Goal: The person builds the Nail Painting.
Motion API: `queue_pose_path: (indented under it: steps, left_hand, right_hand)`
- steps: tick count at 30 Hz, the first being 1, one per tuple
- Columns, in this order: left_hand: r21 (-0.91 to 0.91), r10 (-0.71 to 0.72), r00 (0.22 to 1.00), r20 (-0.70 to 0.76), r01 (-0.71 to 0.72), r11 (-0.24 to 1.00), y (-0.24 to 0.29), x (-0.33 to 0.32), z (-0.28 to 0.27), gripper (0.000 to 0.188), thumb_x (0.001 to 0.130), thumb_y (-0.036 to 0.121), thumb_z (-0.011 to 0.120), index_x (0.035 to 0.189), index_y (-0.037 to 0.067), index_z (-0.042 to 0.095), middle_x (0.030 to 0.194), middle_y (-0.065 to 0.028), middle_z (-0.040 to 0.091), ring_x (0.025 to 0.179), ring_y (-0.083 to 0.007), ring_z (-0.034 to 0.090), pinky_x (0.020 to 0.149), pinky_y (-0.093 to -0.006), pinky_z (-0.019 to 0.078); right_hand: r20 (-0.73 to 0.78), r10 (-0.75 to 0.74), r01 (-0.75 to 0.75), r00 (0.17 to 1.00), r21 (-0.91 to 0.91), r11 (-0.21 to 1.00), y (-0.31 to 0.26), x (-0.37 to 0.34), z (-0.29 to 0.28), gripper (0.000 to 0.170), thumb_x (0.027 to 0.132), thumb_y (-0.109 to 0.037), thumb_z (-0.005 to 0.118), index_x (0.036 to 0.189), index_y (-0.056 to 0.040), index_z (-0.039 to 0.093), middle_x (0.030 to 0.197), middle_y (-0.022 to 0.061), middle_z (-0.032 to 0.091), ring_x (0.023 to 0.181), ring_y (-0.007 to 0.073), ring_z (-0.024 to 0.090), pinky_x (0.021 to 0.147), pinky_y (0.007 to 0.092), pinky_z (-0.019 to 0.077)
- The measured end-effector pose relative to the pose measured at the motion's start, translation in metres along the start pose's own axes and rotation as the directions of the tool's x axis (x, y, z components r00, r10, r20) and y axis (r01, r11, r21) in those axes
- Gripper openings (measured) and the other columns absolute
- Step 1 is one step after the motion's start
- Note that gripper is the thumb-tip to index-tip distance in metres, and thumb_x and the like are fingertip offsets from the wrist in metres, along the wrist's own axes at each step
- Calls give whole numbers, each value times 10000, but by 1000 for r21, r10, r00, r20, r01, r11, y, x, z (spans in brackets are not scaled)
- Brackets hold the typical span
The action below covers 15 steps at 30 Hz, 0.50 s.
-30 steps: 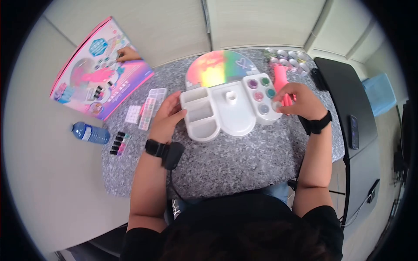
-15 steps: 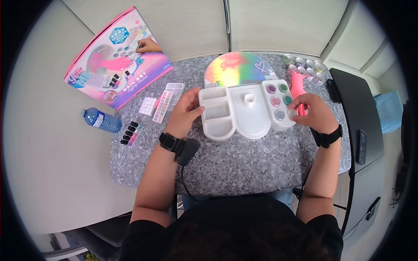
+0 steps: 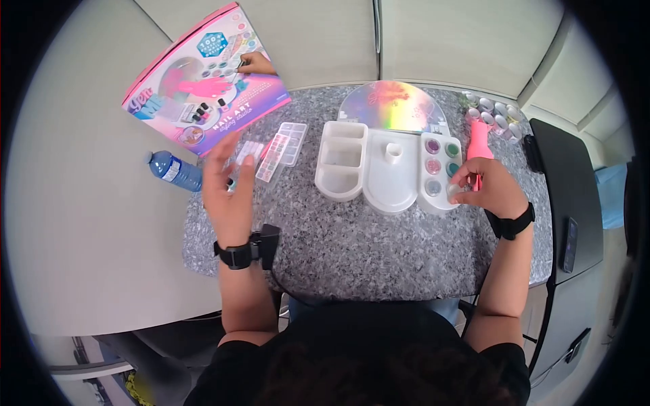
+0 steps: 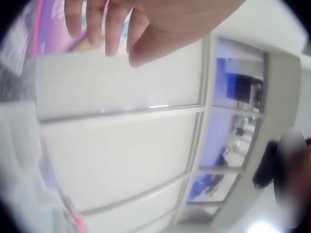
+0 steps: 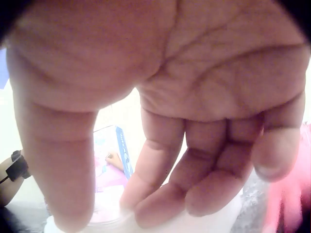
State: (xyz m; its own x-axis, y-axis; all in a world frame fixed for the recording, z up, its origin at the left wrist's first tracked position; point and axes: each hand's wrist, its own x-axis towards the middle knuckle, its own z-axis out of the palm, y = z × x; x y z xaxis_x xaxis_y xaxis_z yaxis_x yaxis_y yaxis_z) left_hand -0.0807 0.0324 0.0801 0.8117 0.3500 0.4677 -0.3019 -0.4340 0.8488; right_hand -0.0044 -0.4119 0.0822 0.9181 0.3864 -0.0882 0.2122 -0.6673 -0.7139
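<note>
A white nail-art tray (image 3: 391,189) stands on the grey speckled table, with three bins on its left and small round glitter pots (image 3: 433,165) in its right section. My right hand (image 3: 497,186) is at that section's near right corner. Its thumb and fingertips pinch a pale, clear round pot (image 5: 108,218) at the tray's surface. Left of the tray, my left hand (image 3: 229,199) is raised with fingers spread, holding nothing. In the head view it covers most of the nail polish bottles (image 3: 231,184). The left wrist view shows its loosely bent fingers (image 4: 112,34).
A rainbow half-round mirror-like panel (image 3: 389,108) stands behind the tray. Right are a pink hand model (image 3: 479,141) and several small clear cups (image 3: 497,120). Left are a gem palette (image 3: 272,159), a clear compartment case (image 3: 294,139), a water bottle (image 3: 175,170) and a nail-art box (image 3: 210,88).
My left hand has let go of the tray's left edge and moved left, over the polish bottles. My right hand stays at the same pot. The head view has shifted.
</note>
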Motion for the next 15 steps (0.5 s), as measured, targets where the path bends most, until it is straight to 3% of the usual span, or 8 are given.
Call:
queue_pose_path:
  steps: [2, 3, 5, 7, 9, 13, 15]
  left_hand:
    - [422, 24, 996, -84, 14, 906, -9, -2, -36, 504, 1008, 204, 769, 1477, 85, 630, 1485, -97, 678, 1393, -258, 610, 1140, -460, 463]
    - [430, 23, 996, -91, 18, 903, -20, -2, -55, 504, 1008, 204, 769, 1477, 85, 630, 1485, -97, 678, 1393, -258, 610, 1140, -460, 463]
    - [674, -15, 992, -122, 94, 732, -51, -4, -92, 500, 967, 255, 822, 1424, 112, 680, 1444, -92, 708, 1373, -270, 636, 1095, -507, 488]
    - [692, -24, 988, -153, 124, 711, -61, -9, -111, 510, 946, 259, 842, 1411, 113, 691, 1384, -93, 744, 1319, -279, 678, 1069, -500, 510]
    - [671, -165, 968, -190, 250, 698, -65, -16, -122, 525, 919, 264, 867, 1392, 106, 703, 1326, -89, 773, 1268, -276, 709, 1063, -473, 526]
    - [736, -157, 972, -175, 235, 635, -88, -31, -131, 465, 890, 219, 867, 1324, 103, 748, 1272, -117, 793, 1202, -311, 737, 1023, -433, 556]
    - [739, -243, 956, -164, 283, 612, -94, -33, -131, 436, 882, 252, 872, 1278, 107, 762, 1222, -103, 809, 1177, -293, 749, 964, -427, 570]
  right_hand:
    - [-3, -21, 21, 1000, 11, 1000, 0, -1, 2, 317, 698, -45, 951, 977, -33, 801, 879, 28, 719, 840, 141, 671, 782, 304, 532]
    - [-13, -36, 36, 999, 21, 999, 0, -1, 3, 314, 701, -48, 950, 976, -35, 798, 877, 26, 717, 835, 141, 667, 778, 302, 528]
    - [0, -53, 53, 999, 18, 998, 2, 0, 3, 314, 704, -55, 951, 976, -37, 795, 871, 23, 712, 828, 140, 663, 768, 301, 522]
    - [6, -65, 65, 998, 17, 998, 5, 0, 3, 314, 706, -61, 951, 976, -40, 792, 866, 20, 708, 822, 139, 658, 758, 300, 515]
    - [4, -90, 90, 996, 36, 995, 10, 2, 4, 310, 711, -74, 956, 973, -51, 791, 846, 4, 690, 802, 125, 635, 733, 293, 495]
    - [31, -77, 75, 997, 62, 995, 18, 5, 4, 302, 714, -77, 961, 966, -62, 794, 828, -16, 670, 782, 105, 609, 717, 282, 479]
    - [42, -83, 78, 996, 125, 989, 21, 7, 4, 294, 718, -82, 964, 958, -68, 795, 821, -31, 657, 768, 87, 587, 706, 269, 466]
